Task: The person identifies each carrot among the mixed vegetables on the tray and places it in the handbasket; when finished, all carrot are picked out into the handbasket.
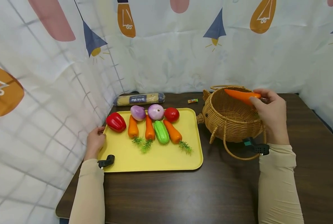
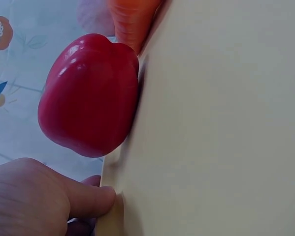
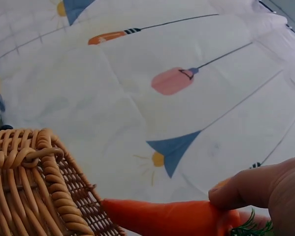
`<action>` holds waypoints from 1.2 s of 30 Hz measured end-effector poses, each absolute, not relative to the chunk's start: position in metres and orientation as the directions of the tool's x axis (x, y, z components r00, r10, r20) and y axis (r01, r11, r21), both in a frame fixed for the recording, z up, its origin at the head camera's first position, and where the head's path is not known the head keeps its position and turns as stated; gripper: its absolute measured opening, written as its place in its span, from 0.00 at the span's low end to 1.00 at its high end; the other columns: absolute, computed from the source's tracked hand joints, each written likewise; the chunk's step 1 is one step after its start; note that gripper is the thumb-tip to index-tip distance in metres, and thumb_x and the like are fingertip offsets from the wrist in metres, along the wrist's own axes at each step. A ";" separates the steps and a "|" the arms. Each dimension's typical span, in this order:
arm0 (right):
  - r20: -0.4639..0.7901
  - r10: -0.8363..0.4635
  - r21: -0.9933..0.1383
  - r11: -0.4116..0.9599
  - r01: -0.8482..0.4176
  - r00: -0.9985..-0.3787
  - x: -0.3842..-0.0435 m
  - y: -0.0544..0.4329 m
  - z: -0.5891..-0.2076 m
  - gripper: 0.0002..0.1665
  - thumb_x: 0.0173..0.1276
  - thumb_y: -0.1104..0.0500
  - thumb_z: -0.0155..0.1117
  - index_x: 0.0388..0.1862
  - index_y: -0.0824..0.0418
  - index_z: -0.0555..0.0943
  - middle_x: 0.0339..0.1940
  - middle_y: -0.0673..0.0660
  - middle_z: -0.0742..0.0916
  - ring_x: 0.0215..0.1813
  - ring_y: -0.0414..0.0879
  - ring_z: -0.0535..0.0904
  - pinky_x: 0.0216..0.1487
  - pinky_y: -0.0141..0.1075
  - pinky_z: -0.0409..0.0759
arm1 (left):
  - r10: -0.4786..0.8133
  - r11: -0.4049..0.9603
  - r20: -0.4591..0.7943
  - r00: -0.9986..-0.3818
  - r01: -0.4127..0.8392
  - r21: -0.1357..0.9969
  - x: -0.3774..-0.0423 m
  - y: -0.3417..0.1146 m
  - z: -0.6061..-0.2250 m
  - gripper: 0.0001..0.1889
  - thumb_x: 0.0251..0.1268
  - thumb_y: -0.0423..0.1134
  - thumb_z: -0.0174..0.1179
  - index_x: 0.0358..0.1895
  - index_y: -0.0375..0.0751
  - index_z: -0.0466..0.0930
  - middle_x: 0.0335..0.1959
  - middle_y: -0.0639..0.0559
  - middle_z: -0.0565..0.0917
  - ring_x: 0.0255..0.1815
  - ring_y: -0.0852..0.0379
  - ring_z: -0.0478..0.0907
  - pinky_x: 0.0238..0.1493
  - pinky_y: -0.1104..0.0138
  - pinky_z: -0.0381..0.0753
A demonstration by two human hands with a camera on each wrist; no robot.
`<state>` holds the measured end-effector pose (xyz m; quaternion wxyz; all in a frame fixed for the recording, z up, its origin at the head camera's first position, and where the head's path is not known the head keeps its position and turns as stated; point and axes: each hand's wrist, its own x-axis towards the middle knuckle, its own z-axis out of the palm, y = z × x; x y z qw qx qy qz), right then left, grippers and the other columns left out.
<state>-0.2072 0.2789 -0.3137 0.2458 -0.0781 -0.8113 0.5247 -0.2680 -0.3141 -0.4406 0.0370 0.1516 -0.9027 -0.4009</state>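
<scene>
My right hand [image 1: 271,110] pinches an orange carrot [image 1: 240,95] by its thick leafy end, over the mouth of a wicker basket [image 1: 225,126]. In the right wrist view the carrot [image 3: 162,216] points its tip toward the woven rim. My left hand [image 1: 95,141] grips the left edge of a yellow tray [image 1: 152,158], thumb on top of the rim. Close to that hand lies a red bell pepper [image 2: 90,96]. Also on the tray are an orange carrot [image 1: 133,127], more carrots, a green cucumber [image 1: 161,132], a purple eggplant [image 1: 138,113], a pale purple onion [image 1: 156,112] and a tomato [image 1: 171,114].
A pasta packet [image 1: 139,99] lies behind the tray, and a small bright wrapper [image 1: 193,101] sits near the back edge of the dark table [image 1: 183,196]. The basket's handle [image 1: 243,158] hangs down its front. Printed curtains [image 1: 166,62] enclose the back and sides.
</scene>
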 end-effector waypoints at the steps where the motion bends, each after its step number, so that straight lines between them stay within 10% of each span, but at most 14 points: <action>1: 0.320 0.372 -0.880 0.456 -0.129 -0.871 -0.207 0.280 -0.315 0.23 0.69 0.54 0.62 0.59 0.64 0.79 0.46 0.42 0.78 0.41 0.32 0.76 0.36 0.18 0.76 | -0.302 0.633 -0.056 -0.952 -0.244 0.735 -0.267 -0.314 -0.440 0.24 0.70 0.30 0.43 0.69 0.30 0.66 0.62 0.32 0.72 0.61 0.38 0.68 0.60 0.52 0.68; 17: 0.305 0.304 -0.830 0.550 -0.096 -0.903 -0.220 0.272 -0.332 0.28 0.69 0.46 0.61 0.62 0.59 0.77 0.60 0.60 0.79 0.51 0.40 0.74 0.41 0.25 0.72 | -0.295 0.632 -0.056 -0.954 -0.238 0.738 -0.264 -0.316 -0.440 0.25 0.70 0.30 0.41 0.70 0.31 0.66 0.62 0.32 0.72 0.62 0.38 0.68 0.60 0.51 0.68; 36: 0.430 0.191 -0.771 0.587 -0.249 -0.882 -0.216 0.235 -0.326 0.23 0.69 0.47 0.62 0.57 0.59 0.81 0.51 0.60 0.84 0.45 0.33 0.76 0.47 0.29 0.73 | -0.306 0.627 -0.023 -0.952 -0.220 0.747 -0.262 -0.316 -0.444 0.24 0.71 0.31 0.42 0.69 0.31 0.67 0.61 0.33 0.73 0.58 0.40 0.70 0.57 0.54 0.70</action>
